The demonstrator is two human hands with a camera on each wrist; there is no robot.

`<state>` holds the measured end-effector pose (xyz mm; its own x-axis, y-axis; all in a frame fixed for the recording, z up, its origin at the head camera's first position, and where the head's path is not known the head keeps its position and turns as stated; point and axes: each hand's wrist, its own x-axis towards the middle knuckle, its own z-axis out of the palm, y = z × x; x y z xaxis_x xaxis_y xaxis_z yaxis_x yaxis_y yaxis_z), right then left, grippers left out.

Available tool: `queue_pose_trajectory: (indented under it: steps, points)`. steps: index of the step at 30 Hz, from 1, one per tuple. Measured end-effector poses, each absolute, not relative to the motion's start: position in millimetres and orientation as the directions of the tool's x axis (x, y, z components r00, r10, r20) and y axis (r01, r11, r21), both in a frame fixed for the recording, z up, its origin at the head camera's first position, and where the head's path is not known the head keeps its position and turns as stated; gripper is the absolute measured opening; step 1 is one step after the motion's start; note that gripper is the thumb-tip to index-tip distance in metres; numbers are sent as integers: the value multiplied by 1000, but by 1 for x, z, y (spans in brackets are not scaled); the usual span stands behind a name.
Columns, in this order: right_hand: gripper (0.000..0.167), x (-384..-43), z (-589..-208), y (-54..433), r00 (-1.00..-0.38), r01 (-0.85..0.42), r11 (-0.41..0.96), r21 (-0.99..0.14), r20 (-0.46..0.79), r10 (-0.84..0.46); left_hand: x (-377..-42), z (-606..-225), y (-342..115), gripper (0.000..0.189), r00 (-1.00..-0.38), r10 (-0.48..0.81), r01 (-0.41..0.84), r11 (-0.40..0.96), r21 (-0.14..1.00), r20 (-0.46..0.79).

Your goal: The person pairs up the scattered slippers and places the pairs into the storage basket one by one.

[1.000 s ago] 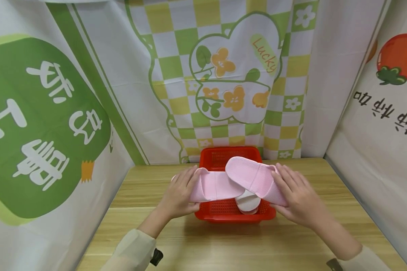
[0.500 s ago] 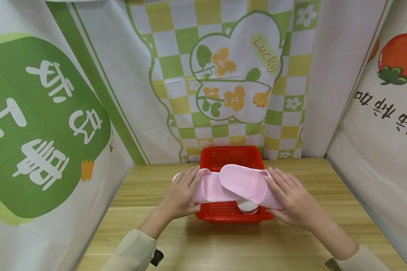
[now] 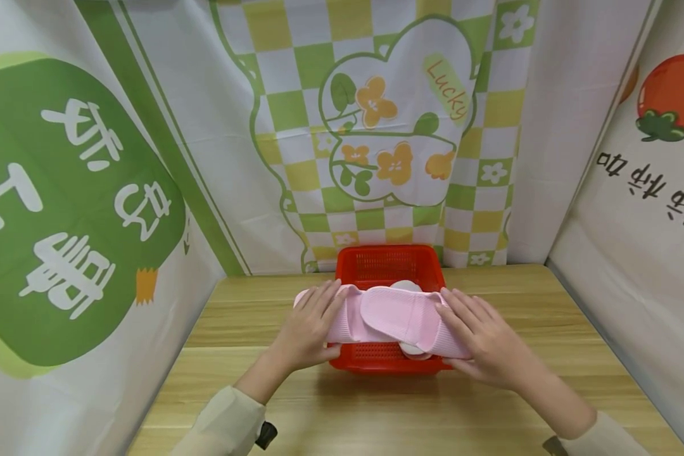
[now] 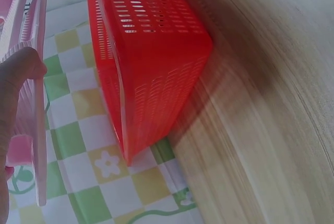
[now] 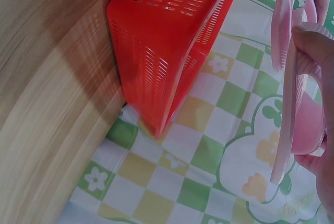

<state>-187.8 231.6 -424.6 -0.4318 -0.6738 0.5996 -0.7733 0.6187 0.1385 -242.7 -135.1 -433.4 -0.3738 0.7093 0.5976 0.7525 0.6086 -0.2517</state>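
My left hand (image 3: 306,326) grips one pink slipper (image 3: 342,326) across its strap, over the left side of the red basket. In the right hand (image 3: 484,335) is a matching pink slipper (image 3: 396,311), also held at the strap. Its heel end overlaps the left slipper's heel end in the head view. Both slippers are above the basket (image 3: 370,366), apart from its rim in the wrist views. Inside the basket, a white-soled item (image 3: 406,286), likely footwear, shows only at its two ends; the pink slippers hide the rest.
The basket stands on a wood-grain table (image 3: 376,418) near its back edge. Behind it hangs a green-and-yellow checked cloth (image 3: 370,221). Printed white cloths close off the left side (image 3: 194,190) and right side (image 3: 604,253).
The right hand has moved left and slightly down, sliding its slipper further over the left one and levelling it. More of the white item's far end now shows. The left hand has barely moved.
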Motion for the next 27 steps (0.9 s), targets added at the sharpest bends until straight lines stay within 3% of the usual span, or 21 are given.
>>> queue_pose_trajectory:
  steps: [27]
  points:
    - [90, -189, -421, 223, -418, -783, 595, 185, 552, -722, -231, -427, -124, 99, -354, 729, 776, 578, -251, 586]
